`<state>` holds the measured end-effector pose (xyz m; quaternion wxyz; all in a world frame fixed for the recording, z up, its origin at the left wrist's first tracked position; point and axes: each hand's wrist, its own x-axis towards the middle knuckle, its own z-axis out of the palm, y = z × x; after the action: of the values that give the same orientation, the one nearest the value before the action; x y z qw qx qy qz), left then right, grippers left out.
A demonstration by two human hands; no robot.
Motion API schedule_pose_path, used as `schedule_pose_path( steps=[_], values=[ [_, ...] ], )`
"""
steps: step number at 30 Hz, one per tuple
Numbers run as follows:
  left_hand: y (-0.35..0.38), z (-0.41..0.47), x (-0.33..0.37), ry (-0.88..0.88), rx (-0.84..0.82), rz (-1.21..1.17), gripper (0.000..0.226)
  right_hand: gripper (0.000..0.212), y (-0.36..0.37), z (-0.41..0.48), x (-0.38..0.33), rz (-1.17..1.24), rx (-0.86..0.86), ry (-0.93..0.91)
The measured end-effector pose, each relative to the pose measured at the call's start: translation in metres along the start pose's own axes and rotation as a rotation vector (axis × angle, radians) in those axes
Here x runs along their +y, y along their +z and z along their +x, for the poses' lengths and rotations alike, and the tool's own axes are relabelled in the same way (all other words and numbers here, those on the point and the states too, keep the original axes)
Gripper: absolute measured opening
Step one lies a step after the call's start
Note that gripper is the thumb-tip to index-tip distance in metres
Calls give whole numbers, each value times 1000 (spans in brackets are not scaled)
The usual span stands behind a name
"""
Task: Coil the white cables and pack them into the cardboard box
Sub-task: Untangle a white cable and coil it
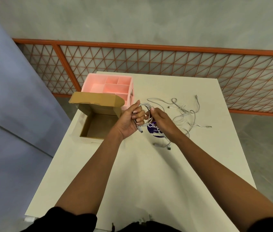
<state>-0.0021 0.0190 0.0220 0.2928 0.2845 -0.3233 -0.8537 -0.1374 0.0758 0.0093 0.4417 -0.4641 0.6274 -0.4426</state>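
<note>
The one camera sits on my head, wide-angle, facing forward and steeply down over the tabletop [149, 173]. It is close: my forearms run up from the bottom edge, and my left hand [129, 122] and right hand [161, 118] meet mid-frame. An orange railing [149, 47] crosses the top.

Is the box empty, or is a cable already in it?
Empty, as far as shows: the box is open, its floor bare brown; the left hand hides one corner.
</note>
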Motion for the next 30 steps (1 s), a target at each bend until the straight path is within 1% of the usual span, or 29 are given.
schedule_pose_path(
  steps=[3,7,9,11,15,17,20,21,23,26,30],
  values=[
    [0,-1,1,15,59,11,54,41,-4,1,-6,175,-63,79],
    [-4,-2,1,44,112,41,46,38,-7,7,-9,484,-214,136],
    [-7,-5,1,54,106,56,40,36,-10,9,-9,575,-251,174],
    [-8,-6,1,61,79,47,40,34,-12,10,-8,618,-276,205],
    [-6,-6,4,67,24,-21,47,30,-10,11,-9,635,-310,212],
    [-6,-4,4,70,26,-30,49,30,-8,12,-10,568,-287,210],
    [-5,1,3,86,107,63,46,31,-5,17,-10,398,-225,213],
    [-6,3,3,94,134,87,45,31,-5,18,-10,388,-226,223],
    [-8,5,6,116,171,113,42,30,-8,17,-9,444,-267,224],
    [-10,5,11,131,196,152,40,26,-13,15,-7,438,-290,121],
    [-7,6,7,147,212,168,38,22,-12,15,-4,339,-165,30]
  ],
)
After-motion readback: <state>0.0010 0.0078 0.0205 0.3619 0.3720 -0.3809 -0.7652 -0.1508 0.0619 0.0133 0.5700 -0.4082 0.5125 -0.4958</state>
